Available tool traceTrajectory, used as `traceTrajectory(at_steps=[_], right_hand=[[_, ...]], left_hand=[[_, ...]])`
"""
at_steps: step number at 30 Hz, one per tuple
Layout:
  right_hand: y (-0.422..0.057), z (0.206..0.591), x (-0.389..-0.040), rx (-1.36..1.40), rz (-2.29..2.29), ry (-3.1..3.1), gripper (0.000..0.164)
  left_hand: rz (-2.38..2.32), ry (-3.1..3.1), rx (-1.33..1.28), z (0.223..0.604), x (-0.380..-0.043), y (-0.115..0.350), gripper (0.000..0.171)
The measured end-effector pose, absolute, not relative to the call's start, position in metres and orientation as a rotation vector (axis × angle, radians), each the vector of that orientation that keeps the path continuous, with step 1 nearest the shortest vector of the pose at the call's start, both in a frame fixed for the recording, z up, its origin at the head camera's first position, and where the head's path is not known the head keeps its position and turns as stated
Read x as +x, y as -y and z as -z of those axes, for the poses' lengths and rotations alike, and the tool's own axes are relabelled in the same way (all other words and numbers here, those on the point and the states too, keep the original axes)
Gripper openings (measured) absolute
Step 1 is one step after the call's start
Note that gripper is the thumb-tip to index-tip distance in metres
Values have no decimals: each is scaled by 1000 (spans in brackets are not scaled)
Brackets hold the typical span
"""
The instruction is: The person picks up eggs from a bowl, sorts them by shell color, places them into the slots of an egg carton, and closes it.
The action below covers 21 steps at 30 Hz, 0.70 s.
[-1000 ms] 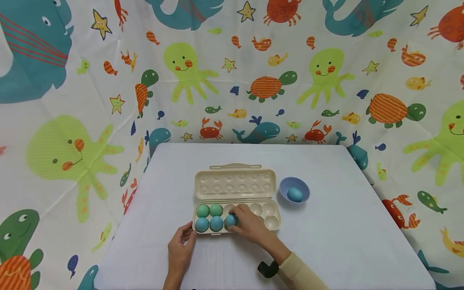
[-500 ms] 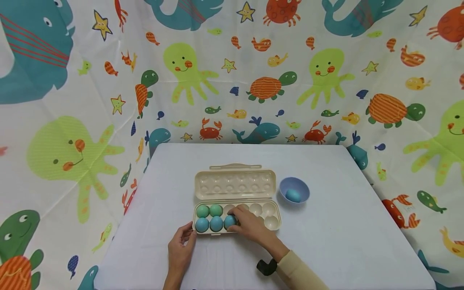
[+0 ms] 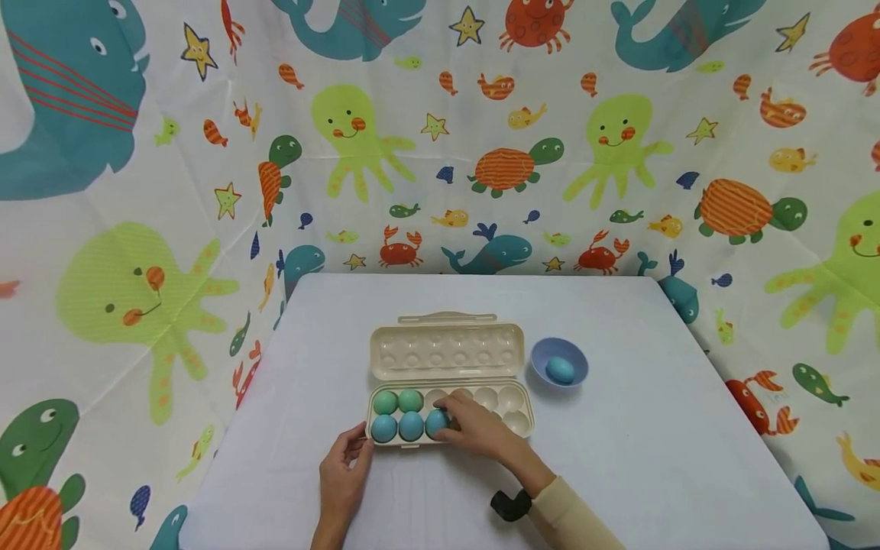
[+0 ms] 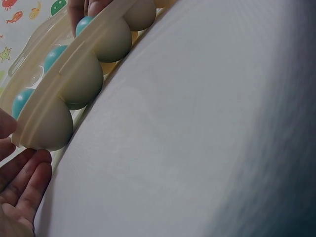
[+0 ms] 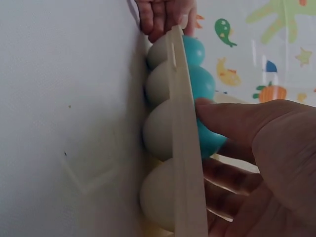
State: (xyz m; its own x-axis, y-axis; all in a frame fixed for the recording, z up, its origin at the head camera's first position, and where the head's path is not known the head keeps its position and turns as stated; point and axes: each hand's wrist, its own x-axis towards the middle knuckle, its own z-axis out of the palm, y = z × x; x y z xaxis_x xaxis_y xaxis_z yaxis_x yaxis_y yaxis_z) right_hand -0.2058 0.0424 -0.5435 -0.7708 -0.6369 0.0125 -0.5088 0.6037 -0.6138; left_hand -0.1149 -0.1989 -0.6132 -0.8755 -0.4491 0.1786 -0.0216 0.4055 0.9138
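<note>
A beige egg carton (image 3: 447, 353) lies with its lid folded back. My right hand (image 3: 481, 431) holds a blue egg (image 3: 436, 422) in the third cup of the front row, thumb and fingers around its sides. In the right wrist view, the thumb (image 5: 224, 116) presses that egg near the carton's rim. My left hand (image 3: 341, 473) holds the carton's left end, with the thumb at the rim and the fingers (image 4: 34, 177) below it. Two more blue eggs (image 3: 383, 428) sit to the left in the front row. Two green eggs (image 3: 386, 402) fill cups behind them.
A blue bowl (image 3: 536, 373) with one blue egg (image 3: 561, 370) stands right of the carton. White cloth (image 3: 619, 458) covers the table. A curtain with sea animals (image 3: 440, 137) hangs behind it and at the sides.
The blue egg under my right hand has settled slightly left and down into its cup. In the bowl, the egg has rocked left and back. My left hand stays in place.
</note>
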Motion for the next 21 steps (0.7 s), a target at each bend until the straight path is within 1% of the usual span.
traceTrajectory(at_steps=[10,17,21], right_hand=[[-51,531,-209,-997,893,-2702,44],[-61,520,-213,-1054,860,-2941,35],[-74,518,-221,-1021,895,-3134,32]], left_hand=[[1475,2239,380,614,-116,201,32],[1491,2249,398,614,-116,199,32],[1491,2251,401,614,-116,199,32]])
